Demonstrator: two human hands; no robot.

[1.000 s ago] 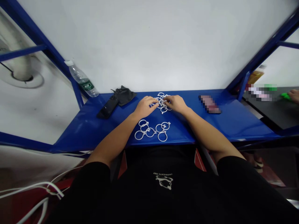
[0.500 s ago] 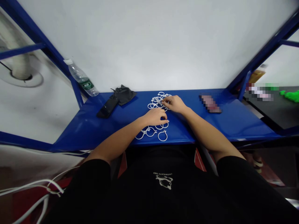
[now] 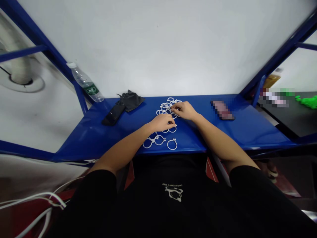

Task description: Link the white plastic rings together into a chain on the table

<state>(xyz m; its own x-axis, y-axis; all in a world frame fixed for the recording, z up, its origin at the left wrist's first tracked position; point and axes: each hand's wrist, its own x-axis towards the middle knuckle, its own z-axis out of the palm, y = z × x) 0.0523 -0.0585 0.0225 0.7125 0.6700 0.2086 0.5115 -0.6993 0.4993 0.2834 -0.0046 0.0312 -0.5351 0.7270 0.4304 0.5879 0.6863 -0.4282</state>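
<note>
White, thin, plastic-looking rings (image 3: 165, 105) lie piled near the back edge of the glossy blue tabletop (image 3: 192, 137), others nearer its front edge. Probably light and springy, they suit a rim pinch. The left hand (image 3: 160, 123) and right hand (image 3: 185, 110) curl inward; whether either pinches one cannot be told.

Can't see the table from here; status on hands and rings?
Left hand at a near white ring, grip unclear. Right hand at far ring pile, hold unclear. Crumpled black plastic off left, apart from both hands.
</note>
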